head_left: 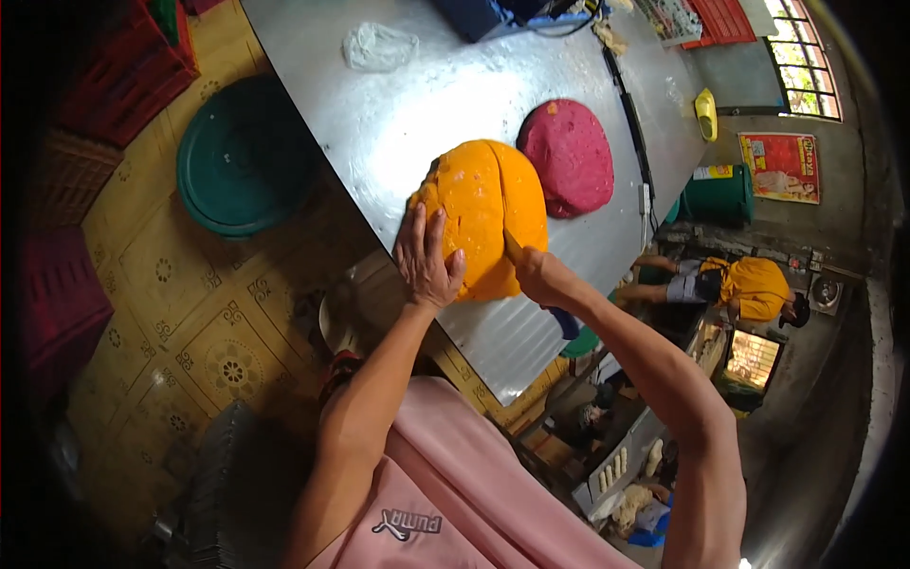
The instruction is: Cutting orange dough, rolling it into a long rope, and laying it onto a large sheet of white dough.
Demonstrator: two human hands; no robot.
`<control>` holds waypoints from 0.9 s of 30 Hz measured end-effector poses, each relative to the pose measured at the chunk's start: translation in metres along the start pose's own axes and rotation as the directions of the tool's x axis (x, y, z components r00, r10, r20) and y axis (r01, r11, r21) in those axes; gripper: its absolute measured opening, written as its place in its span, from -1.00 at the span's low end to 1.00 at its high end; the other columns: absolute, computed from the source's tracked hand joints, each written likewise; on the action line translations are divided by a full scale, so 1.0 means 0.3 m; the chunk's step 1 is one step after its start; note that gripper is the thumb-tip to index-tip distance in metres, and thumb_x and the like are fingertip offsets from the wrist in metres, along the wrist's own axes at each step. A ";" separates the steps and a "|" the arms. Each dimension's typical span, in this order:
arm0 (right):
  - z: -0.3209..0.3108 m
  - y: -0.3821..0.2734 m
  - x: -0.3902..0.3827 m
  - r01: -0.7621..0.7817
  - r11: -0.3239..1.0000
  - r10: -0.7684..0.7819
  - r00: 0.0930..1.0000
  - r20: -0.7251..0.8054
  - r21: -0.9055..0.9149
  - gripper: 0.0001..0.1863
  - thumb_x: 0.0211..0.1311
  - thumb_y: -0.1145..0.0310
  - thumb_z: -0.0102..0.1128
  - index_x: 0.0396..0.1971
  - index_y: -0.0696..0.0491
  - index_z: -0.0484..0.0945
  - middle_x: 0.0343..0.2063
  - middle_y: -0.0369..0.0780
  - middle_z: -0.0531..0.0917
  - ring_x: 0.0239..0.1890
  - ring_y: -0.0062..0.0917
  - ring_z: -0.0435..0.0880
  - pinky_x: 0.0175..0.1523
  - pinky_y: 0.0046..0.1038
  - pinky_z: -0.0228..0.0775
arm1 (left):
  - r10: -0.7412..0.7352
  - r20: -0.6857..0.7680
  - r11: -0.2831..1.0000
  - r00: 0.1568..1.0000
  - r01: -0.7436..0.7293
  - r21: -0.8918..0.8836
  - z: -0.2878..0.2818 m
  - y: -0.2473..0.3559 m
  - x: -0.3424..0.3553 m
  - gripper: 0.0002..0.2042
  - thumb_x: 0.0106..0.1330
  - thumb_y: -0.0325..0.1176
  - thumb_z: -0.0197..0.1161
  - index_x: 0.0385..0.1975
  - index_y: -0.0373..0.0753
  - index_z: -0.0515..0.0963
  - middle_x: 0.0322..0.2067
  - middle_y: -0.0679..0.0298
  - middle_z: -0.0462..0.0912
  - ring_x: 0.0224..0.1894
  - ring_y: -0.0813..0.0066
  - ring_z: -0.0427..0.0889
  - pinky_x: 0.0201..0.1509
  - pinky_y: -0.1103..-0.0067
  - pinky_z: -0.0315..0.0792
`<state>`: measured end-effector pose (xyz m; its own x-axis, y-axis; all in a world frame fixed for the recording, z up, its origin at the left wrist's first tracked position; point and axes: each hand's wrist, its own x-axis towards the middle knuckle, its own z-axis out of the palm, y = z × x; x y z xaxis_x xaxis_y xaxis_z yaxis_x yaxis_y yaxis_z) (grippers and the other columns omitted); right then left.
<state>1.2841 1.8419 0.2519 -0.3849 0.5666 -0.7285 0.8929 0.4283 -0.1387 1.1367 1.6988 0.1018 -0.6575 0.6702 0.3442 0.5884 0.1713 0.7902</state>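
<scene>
A large mound of orange dough [474, 204] lies on the metal table, with a long cut running down its right part. My left hand [427, 254] rests on the dough's near left side, fingers spread and flat. In my right hand [546, 279] is a knife [566, 324], its blue handle end showing below the fist. Its blade sits in the near end of the cut, so most of it is hidden. Just beyond, to the right, a round slab of magenta dough [569, 159] lies close against the orange one.
Farther up the metal table [322, 104] lie a crumpled clear plastic bag [379, 47] and a blue crate [512, 17]. A dark bar with a cable [630, 123] crosses the right side. On the floor at left stands a green tub [242, 156]. A person in an orange shirt [754, 289] works at right.
</scene>
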 end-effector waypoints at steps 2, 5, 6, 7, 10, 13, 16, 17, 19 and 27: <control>0.129 0.047 0.019 0.175 0.984 -0.180 0.948 -0.263 -0.040 -0.79 0.51 0.33 -0.07 -0.16 0.18 0.45 -0.41 0.28 0.70 -0.29 0.32 0.71 -0.10 0.24 0.56 | -0.019 0.023 1.000 1.000 0.018 0.023 -0.018 0.001 -0.005 -0.28 0.44 0.02 0.14 0.57 -0.15 0.32 0.58 -0.08 0.21 0.56 -0.21 0.27 0.59 -0.02 0.12; 0.209 0.010 0.034 0.102 0.993 -0.119 0.921 -0.370 -0.065 -0.78 0.52 0.31 -0.07 -0.15 0.18 0.43 -0.41 0.26 0.71 -0.30 0.30 0.72 -0.13 0.25 0.53 | -0.017 0.000 1.000 1.000 0.017 0.012 -0.012 -0.020 -0.010 -0.29 0.44 0.01 0.15 0.57 -0.14 0.32 0.58 -0.08 0.21 0.57 -0.22 0.25 0.59 -0.02 0.11; 0.218 0.008 0.035 0.107 0.992 -0.126 0.921 -0.368 -0.071 -0.78 0.52 0.31 -0.07 -0.15 0.18 0.43 -0.41 0.26 0.71 -0.30 0.30 0.72 -0.13 0.25 0.53 | -0.021 -0.006 1.000 1.000 0.021 0.015 -0.013 -0.016 -0.011 -0.29 0.44 0.01 0.15 0.57 -0.14 0.32 0.58 -0.08 0.21 0.57 -0.22 0.25 0.59 -0.02 0.11; 0.222 0.006 0.033 0.101 0.994 -0.111 0.914 -0.390 -0.046 -0.78 0.54 0.30 -0.02 -0.15 0.18 0.44 -0.42 0.26 0.70 -0.28 0.28 0.72 -0.16 0.19 0.54 | -0.016 0.001 1.000 1.000 0.016 0.017 -0.014 -0.010 -0.004 -0.28 0.43 0.00 0.16 0.57 -0.14 0.31 0.58 -0.08 0.20 0.57 -0.21 0.24 0.59 -0.01 0.11; 0.231 0.072 0.036 0.178 0.984 -0.171 0.897 -0.407 -0.020 -0.77 0.56 0.29 0.02 -0.16 0.17 0.48 -0.43 0.24 0.68 -0.29 0.24 0.73 -0.20 0.10 0.56 | -0.001 0.019 1.000 1.000 0.001 0.024 -0.013 -0.004 -0.018 -0.27 0.43 -0.01 0.17 0.58 -0.14 0.29 0.59 -0.07 0.19 0.58 -0.20 0.24 0.61 0.00 0.10; 0.076 -0.012 -0.046 0.185 0.982 -0.178 0.975 -0.131 0.044 -0.80 0.54 0.30 0.00 -0.19 0.14 0.48 -0.44 0.21 0.70 -0.36 0.23 0.72 -0.23 0.13 0.57 | -0.032 0.032 0.998 0.999 0.030 0.059 -0.036 -0.053 -0.048 -0.26 0.41 -0.01 0.17 0.59 -0.14 0.27 0.59 -0.06 0.19 0.58 -0.20 0.23 0.62 0.01 0.10; -0.082 -0.121 -0.193 -0.072 0.994 0.058 0.984 0.169 0.077 -0.84 0.51 0.32 -0.01 -0.20 0.11 0.46 -0.44 0.20 0.71 -0.40 0.23 0.71 -0.24 0.18 0.55 | -0.023 0.041 0.999 0.999 0.022 0.035 -0.036 -0.043 -0.040 -0.25 0.40 -0.02 0.18 0.59 -0.14 0.27 0.59 -0.06 0.19 0.57 -0.20 0.24 0.62 0.01 0.10; -0.099 -0.119 -0.211 -0.193 0.979 0.174 0.959 0.225 0.067 -0.84 0.51 0.33 0.01 -0.19 0.11 0.46 -0.44 0.20 0.71 -0.39 0.22 0.72 -0.24 0.17 0.54 | -0.019 0.032 0.999 0.999 0.018 0.028 -0.028 -0.024 -0.036 -0.25 0.40 -0.02 0.18 0.59 -0.14 0.27 0.59 -0.06 0.19 0.57 -0.20 0.24 0.62 0.01 0.10; 0.028 -0.003 -0.152 -0.051 0.999 0.050 0.997 0.060 0.007 -0.82 0.52 0.31 0.01 -0.19 0.13 0.46 -0.44 0.19 0.71 -0.39 0.22 0.72 -0.24 0.18 0.54 | -0.015 0.025 1.000 1.000 0.015 0.005 -0.009 -0.008 -0.015 -0.25 0.40 -0.02 0.18 0.59 -0.14 0.27 0.59 -0.06 0.20 0.57 -0.20 0.24 0.62 0.01 0.10; 0.325 0.067 -0.107 0.173 0.985 -0.166 0.924 -0.344 -0.012 -0.78 0.53 0.28 0.03 -0.16 0.17 0.40 -0.50 0.20 0.69 -0.37 0.29 0.69 -0.22 0.24 0.51 | 0.001 0.004 0.999 1.000 -0.001 0.044 -0.002 -0.017 -0.020 -0.28 0.49 0.04 0.09 0.60 -0.16 0.27 0.58 -0.06 0.22 0.57 -0.16 0.25 0.60 0.05 0.12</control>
<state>1.3372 1.7637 0.2071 -0.5845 0.6945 -0.4196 0.8102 0.5283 -0.2541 1.1373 1.6933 0.0959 -0.6550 0.6732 0.3433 0.6094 0.2018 0.7667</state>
